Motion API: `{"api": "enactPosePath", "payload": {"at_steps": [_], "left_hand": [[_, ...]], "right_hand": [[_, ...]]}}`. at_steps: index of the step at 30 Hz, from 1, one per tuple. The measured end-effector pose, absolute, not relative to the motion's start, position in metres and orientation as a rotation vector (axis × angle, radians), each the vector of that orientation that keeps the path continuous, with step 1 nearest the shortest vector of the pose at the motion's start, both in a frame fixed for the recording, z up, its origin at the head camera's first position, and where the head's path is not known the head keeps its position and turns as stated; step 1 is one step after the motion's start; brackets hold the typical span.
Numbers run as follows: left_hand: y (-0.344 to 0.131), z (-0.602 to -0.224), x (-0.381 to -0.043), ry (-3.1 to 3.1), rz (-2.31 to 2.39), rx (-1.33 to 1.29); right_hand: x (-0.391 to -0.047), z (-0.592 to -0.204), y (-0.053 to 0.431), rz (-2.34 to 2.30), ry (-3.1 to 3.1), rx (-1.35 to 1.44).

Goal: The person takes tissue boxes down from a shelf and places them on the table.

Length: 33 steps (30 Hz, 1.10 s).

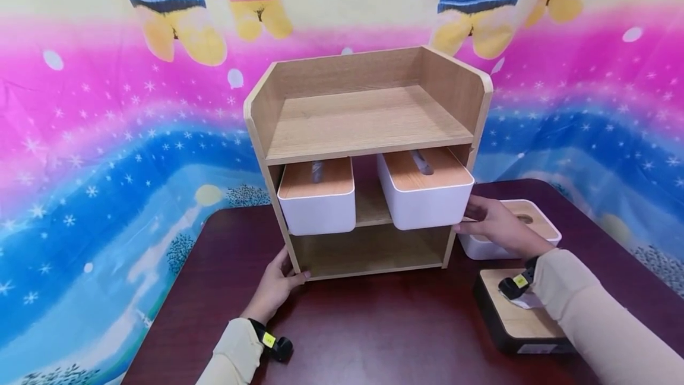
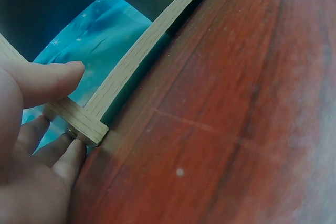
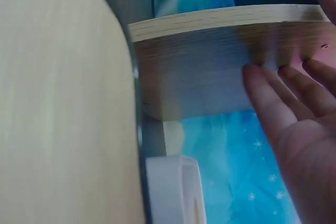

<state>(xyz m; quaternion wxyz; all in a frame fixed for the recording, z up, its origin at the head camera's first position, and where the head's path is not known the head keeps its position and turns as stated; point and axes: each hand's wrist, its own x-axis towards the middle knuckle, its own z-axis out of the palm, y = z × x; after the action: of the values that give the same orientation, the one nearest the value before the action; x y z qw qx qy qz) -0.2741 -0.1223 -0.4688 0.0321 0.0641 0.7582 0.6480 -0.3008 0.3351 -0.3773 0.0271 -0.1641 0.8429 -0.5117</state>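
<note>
A wooden desk shelf [image 1: 363, 117] stands on the table with two white tissue boxes on its middle board. The left tissue box [image 1: 317, 212] and the right tissue box [image 1: 430, 204] have wooden lids and stick out past the front edge. My left hand [image 1: 272, 290] grips the shelf's lower left corner, thumb in front and fingers round the outside. In the left wrist view that corner [image 2: 86, 124] lies between thumb and fingers. Beside the right panel, my right hand [image 1: 497, 227] has its thumb at the front edge; its fingertips [image 3: 254, 74] touch the outer face.
Right of the shelf sits a third white box [image 1: 486, 248] with a wooden lid and oval slot. Nearer, partly behind my right sleeve, is a dark box [image 1: 497, 319] with a wooden lid. A patterned cloth [image 1: 107, 165] hangs behind the dark red table [image 1: 374, 325].
</note>
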Motion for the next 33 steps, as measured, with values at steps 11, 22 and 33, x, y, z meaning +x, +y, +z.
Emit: {"api": "enactPosePath", "payload": {"at_steps": [11, 22, 33], "left_hand": [[-0.125, -0.498, -0.29, 2.335, 2.042, 0.204], [-0.131, -0.494, -0.286, 2.364, 1.986, 0.176], [-0.136, -0.468, -0.287, 2.603, 1.613, 0.265]], "right_hand": [[-0.312, -0.396, 0.347, -1.631, 2.643, -0.553], [-0.306, -0.417, 0.348, -1.819, 2.427, -0.599], [-0.303, -0.415, 0.345, -1.963, 2.275, -0.595]]}}
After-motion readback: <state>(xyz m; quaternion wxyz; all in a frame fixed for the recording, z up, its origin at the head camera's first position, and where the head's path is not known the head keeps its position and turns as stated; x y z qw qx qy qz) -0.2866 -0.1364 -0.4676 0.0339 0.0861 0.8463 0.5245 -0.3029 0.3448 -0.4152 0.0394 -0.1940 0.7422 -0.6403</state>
